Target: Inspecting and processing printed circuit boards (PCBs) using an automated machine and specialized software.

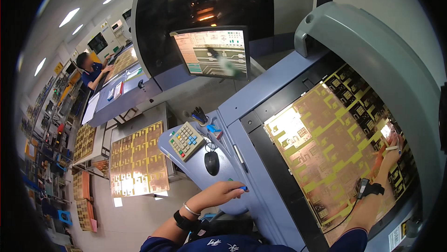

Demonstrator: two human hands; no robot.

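Your right hand (pixel 390 152) grips a white pen against the copper circuit panel (pixel 335 135) lying on the inspection table, while your left hand's (pixel 223 191) curled fingers press a blue button (pixel 243 188).

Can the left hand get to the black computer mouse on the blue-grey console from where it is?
Probably yes. The left hand rests on the console's near edge, just below the black computer mouse, with only bare surface and the mouse cable between them. Its fingers sit by a small blue button.
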